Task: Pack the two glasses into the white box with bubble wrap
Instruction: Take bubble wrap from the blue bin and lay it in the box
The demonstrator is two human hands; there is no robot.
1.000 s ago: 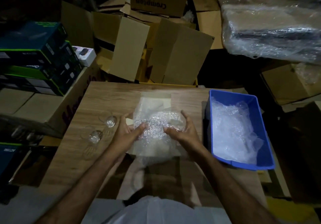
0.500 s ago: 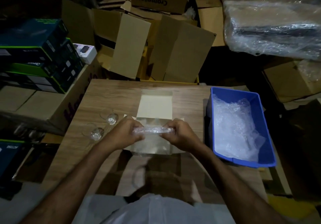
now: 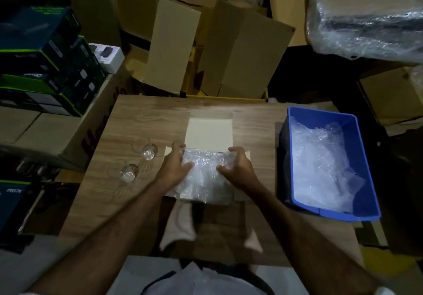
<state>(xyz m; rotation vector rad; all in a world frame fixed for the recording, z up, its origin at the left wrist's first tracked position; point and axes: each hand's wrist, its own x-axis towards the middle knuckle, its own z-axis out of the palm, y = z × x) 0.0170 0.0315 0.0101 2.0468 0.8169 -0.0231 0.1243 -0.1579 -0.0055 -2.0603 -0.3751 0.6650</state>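
Pressing down into the open white box (image 3: 209, 132) at the middle of the table (image 3: 142, 116), the left hand (image 3: 175, 165) and right hand (image 3: 238, 168) each grip a side of a bubble wrap sheet (image 3: 203, 168), fingers curled on it. Two glasses (image 3: 150, 151) lie on the table left of the box. More wrap fills a blue bin (image 3: 361, 148) on the right.

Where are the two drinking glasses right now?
In the head view both glasses stand on the wooden table, not yet packed, just left of the white box and beside the left hand.
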